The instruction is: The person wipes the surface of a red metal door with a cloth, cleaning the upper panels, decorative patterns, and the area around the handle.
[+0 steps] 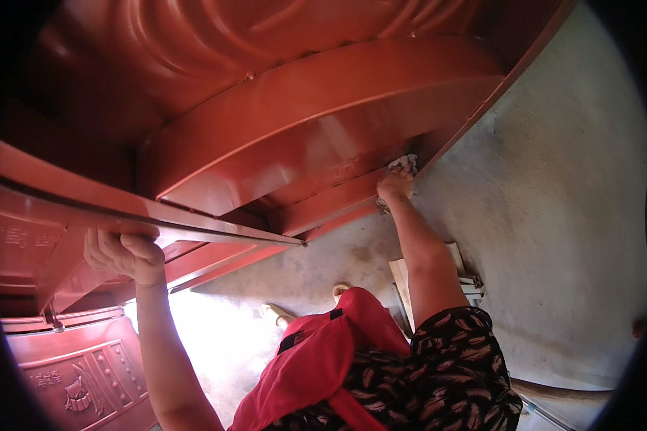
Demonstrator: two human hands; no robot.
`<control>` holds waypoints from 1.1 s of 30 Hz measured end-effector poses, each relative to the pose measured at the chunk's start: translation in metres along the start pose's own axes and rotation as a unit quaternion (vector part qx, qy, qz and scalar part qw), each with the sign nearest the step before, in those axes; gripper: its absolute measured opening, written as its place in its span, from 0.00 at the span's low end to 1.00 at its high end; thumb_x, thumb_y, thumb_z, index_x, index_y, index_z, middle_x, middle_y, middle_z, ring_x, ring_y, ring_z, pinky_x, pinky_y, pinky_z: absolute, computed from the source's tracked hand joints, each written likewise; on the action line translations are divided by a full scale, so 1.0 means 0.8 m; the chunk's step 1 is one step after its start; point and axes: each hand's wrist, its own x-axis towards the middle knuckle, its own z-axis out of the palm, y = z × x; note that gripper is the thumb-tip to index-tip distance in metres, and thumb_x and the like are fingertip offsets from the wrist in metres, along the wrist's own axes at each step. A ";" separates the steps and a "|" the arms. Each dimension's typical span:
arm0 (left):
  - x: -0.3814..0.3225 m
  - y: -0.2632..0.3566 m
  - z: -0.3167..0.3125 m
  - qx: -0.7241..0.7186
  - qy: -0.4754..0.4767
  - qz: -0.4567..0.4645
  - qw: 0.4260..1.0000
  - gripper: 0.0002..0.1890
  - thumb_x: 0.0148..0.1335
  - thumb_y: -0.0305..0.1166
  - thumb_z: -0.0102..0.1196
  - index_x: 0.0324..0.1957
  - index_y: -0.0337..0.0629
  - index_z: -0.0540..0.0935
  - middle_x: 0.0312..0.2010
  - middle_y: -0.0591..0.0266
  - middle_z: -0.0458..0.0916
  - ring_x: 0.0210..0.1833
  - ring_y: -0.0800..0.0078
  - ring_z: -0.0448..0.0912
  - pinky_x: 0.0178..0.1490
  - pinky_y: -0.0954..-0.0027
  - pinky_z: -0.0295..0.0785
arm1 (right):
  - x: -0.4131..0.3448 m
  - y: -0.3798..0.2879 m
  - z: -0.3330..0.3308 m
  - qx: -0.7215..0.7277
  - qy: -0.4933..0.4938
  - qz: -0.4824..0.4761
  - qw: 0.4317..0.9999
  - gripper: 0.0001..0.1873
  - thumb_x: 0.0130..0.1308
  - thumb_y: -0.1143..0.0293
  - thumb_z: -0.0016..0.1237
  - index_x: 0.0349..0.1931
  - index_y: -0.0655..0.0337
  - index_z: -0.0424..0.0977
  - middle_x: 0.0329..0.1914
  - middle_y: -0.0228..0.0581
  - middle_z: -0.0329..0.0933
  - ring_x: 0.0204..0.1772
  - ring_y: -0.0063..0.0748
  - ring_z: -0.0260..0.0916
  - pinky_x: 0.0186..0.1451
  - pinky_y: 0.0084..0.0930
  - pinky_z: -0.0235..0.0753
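Note:
A large reddish-brown metal door or cabinet panel, with curved raised bands and a framed recess, fills the upper view. At its lower left edge, my left hand has its fingers curled against the rim; part of them is hidden by the edge. Inside the recess, near the right end of a lower ledge, my right hand presses a crumpled greyish cloth to the metal. Another red metal panel with embossed figures and characters stands at the lower left.
A grey wall runs along the right. Wooden boards and a pale metal piece lean or lie behind my right arm. Bright light falls on the floor beside my slippers. A thin metal rod lies at the lower right.

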 end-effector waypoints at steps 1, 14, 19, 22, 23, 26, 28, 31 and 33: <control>-0.001 -0.001 0.002 -0.009 0.000 0.009 1.000 0.21 0.66 0.41 0.32 0.48 0.35 0.72 0.47 0.52 0.73 0.50 0.58 0.69 0.53 0.57 0.58 | 0.009 -0.002 -0.002 0.041 -0.018 0.003 0.999 0.37 0.59 0.50 0.42 0.62 0.66 0.53 0.70 0.53 0.42 0.68 0.52 0.51 0.65 0.45 0.54; -0.001 -0.003 0.004 -0.005 0.008 0.018 1.000 0.23 0.67 0.43 0.30 0.48 0.36 0.72 0.46 0.54 0.74 0.48 0.61 0.70 0.52 0.61 0.60 | -0.020 -0.033 0.065 -0.037 0.229 -0.104 0.967 0.24 0.58 0.69 0.39 0.56 0.64 0.61 0.59 0.50 0.60 0.63 0.50 0.56 0.66 0.49 0.51; 0.006 0.001 0.001 -0.007 0.003 0.021 1.000 0.21 0.67 0.42 0.32 0.47 0.35 0.73 0.45 0.53 0.75 0.46 0.60 0.71 0.50 0.61 0.62 | -0.149 -0.131 0.104 0.379 0.142 -0.286 0.869 0.10 0.50 0.73 0.42 0.35 0.61 0.71 0.44 0.46 0.68 0.53 0.46 0.62 0.57 0.45 0.61; 0.009 0.001 0.000 -0.010 0.004 0.026 1.000 0.21 0.67 0.42 0.33 0.46 0.35 0.73 0.44 0.54 0.74 0.46 0.59 0.71 0.50 0.60 0.62 | -0.205 -0.162 0.110 0.293 0.233 -0.389 0.842 0.06 0.49 0.75 0.44 0.30 0.59 0.70 0.38 0.39 0.70 0.49 0.44 0.64 0.51 0.38 0.66; 0.010 0.000 -0.001 -0.020 -0.002 0.031 0.999 0.21 0.67 0.42 0.32 0.46 0.35 0.73 0.44 0.54 0.74 0.46 0.59 0.71 0.50 0.60 0.62 | -0.210 -0.164 0.108 0.303 0.211 -0.436 0.821 0.06 0.48 0.76 0.44 0.29 0.59 0.70 0.38 0.37 0.70 0.49 0.43 0.64 0.49 0.36 0.67; 0.008 -0.001 -0.003 -0.004 -0.005 0.034 0.999 0.21 0.66 0.42 0.33 0.46 0.35 0.72 0.45 0.54 0.73 0.46 0.58 0.71 0.50 0.60 0.61 | -0.188 -0.133 0.099 0.318 0.167 -0.495 0.792 0.07 0.49 0.76 0.45 0.32 0.58 0.70 0.41 0.37 0.72 0.49 0.43 0.65 0.48 0.36 0.69; 0.006 -0.001 -0.004 -0.005 -0.015 0.026 1.000 0.22 0.66 0.42 0.33 0.47 0.34 0.72 0.46 0.54 0.73 0.48 0.59 0.70 0.52 0.61 0.61 | -0.155 -0.104 0.092 0.339 0.132 -0.426 0.828 0.09 0.53 0.75 0.45 0.36 0.58 0.69 0.43 0.42 0.70 0.49 0.44 0.66 0.46 0.38 0.71; 0.005 0.001 -0.002 0.003 -0.004 0.024 1.000 0.22 0.66 0.43 0.34 0.47 0.34 0.72 0.46 0.54 0.73 0.48 0.60 0.70 0.52 0.61 0.60 | -0.105 -0.043 0.079 0.102 0.367 -0.286 0.879 0.12 0.58 0.75 0.43 0.44 0.59 0.65 0.43 0.48 0.68 0.47 0.46 0.67 0.42 0.40 0.71; 0.004 0.003 -0.002 -0.001 -0.002 0.018 1.000 0.22 0.66 0.43 0.34 0.48 0.35 0.72 0.47 0.55 0.72 0.49 0.61 0.69 0.53 0.62 0.60 | -0.084 -0.027 0.074 0.245 0.337 -0.198 0.887 0.12 0.56 0.75 0.46 0.42 0.59 0.68 0.42 0.47 0.69 0.46 0.47 0.67 0.42 0.40 0.70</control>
